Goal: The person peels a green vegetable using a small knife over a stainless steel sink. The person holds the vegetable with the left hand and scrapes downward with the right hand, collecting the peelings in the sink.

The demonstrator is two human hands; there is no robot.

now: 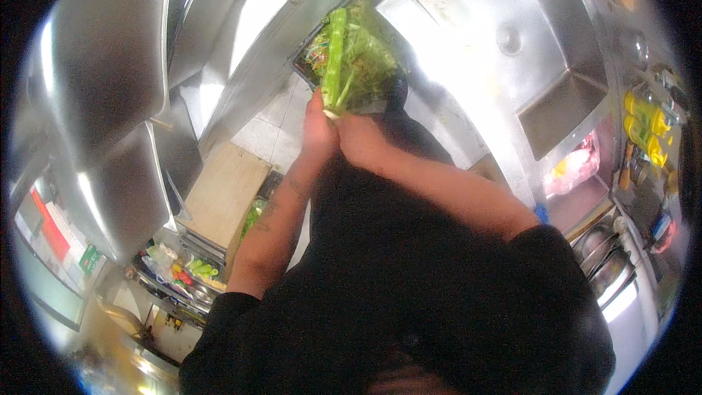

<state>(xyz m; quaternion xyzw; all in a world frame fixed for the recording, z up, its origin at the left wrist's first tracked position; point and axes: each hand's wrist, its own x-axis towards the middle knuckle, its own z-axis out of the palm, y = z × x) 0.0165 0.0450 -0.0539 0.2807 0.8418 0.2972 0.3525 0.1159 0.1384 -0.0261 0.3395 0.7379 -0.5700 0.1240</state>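
In the head view, a celery bunch (335, 60) points away from me, with a thick pale-green stalk on its left side. Its leafy tops (373, 44) are blurred. My left hand (320, 127) grips the left side near the pale root end (330, 114). Close beside it, my right hand (359, 134) is closed around a thinner stem at the same end; its fingertips are partly hidden. Beneath the celery, a black bin (305, 71) holds leafy scraps and thin coloured strips.
At the right is a stainless steel sink (589, 104) with a drain. Beyond it lie a pink plastic bag (576, 164), yellow bottles (647, 120) and metal pans (606, 263). To the left are steel panels (109, 66), a wooden board (227, 192) and trays of cut vegetables (203, 269).
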